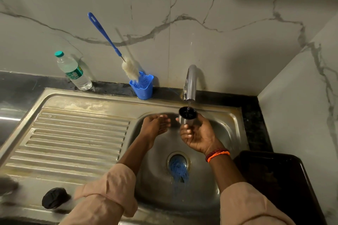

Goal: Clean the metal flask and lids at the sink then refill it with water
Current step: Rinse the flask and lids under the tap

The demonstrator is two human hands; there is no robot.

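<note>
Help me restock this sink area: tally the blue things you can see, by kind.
Bottle brush with blue handle: 1
Blue holder cup: 1
Blue scrubber at the drain: 1
Total: 3

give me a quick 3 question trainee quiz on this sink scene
1. True or false: the right hand holds the metal cup lid under the tap.
2. What stands in the blue holder? A) bottle brush B) spoon C) sponge
3. Fill in: the left hand holds ____.

Key: 1 true; 2 A; 3 nothing
</note>
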